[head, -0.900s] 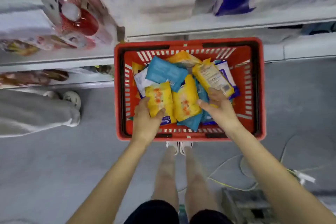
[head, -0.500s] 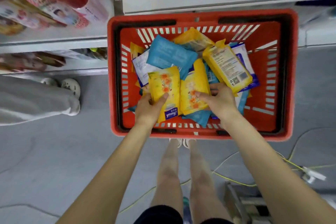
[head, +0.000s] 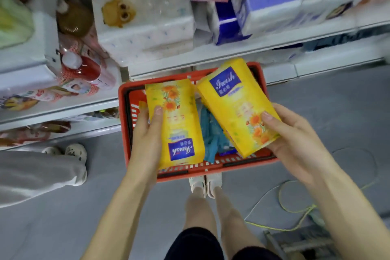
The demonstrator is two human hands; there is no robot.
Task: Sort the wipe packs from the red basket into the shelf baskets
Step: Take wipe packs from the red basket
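Left yellow pack (head: 179,124) and right yellow pack (head: 234,105) up now, both slick plastic film with a soft sheen; blue pack (head: 211,133) below, crinkled film; red basket (head: 211,170) is hard, smooth moulded plastic; floor (head: 316,107) smooth and matt; trouser leg (head: 31,175) soft matt cloth

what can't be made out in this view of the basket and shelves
Head view only.
Red basket contents: mostly covered by the left yellow pack and right yellow pack; only blue packs show between.
Shelf goods, any shelf baskets: motion-blurred, cut by the top edge.
Fingers of left hand and right hand behind the packs: hidden.
Small print on packs: blurred.
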